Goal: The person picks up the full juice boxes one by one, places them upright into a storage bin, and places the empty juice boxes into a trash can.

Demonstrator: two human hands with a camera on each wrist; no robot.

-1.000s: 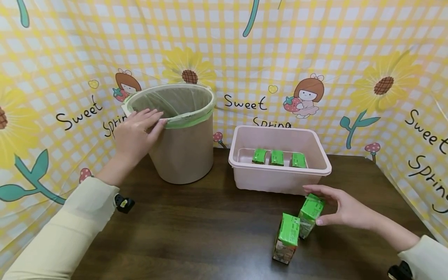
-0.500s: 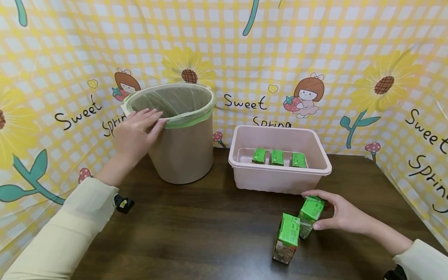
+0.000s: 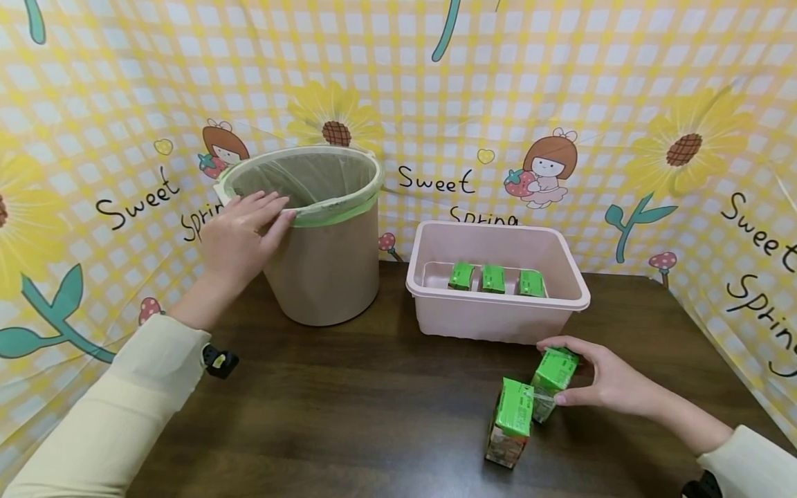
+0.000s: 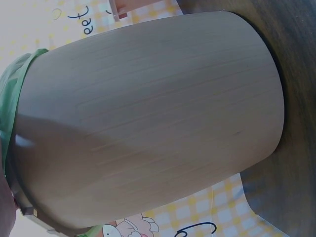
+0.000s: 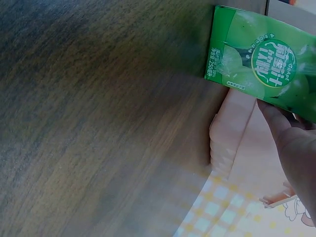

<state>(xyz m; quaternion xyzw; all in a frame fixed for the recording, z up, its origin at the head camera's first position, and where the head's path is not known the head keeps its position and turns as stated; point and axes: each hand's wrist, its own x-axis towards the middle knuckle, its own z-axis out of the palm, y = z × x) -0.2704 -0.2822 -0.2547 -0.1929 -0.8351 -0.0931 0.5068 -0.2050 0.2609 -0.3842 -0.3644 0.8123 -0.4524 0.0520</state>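
My left hand (image 3: 243, 232) rests on the near-left rim of a tall brown bin (image 3: 326, 277) lined with a thin green bag, fingers lying relaxed over the edge. The left wrist view is filled by the bin's side wall (image 4: 158, 113); only a sliver of the hand shows there. My right hand (image 3: 613, 380) pinches a green grape juice carton (image 3: 553, 373), thumb on its near side and fingers at its far side. A second juice carton (image 3: 512, 418) stands upright just in front of it. In the right wrist view the held carton (image 5: 261, 59) shows its printed green face.
A pink plastic tub (image 3: 492, 318) stands behind the right hand, with three green cartons (image 3: 493, 279) inside. All of it is on a dark wooden table (image 3: 349, 408). A yellow checked cloth (image 3: 429, 124) hangs around the back and sides.
My right hand has moved slightly left and closed in around the rear carton, thumb and fingers now against it. The left hand stays on the bin's rim.
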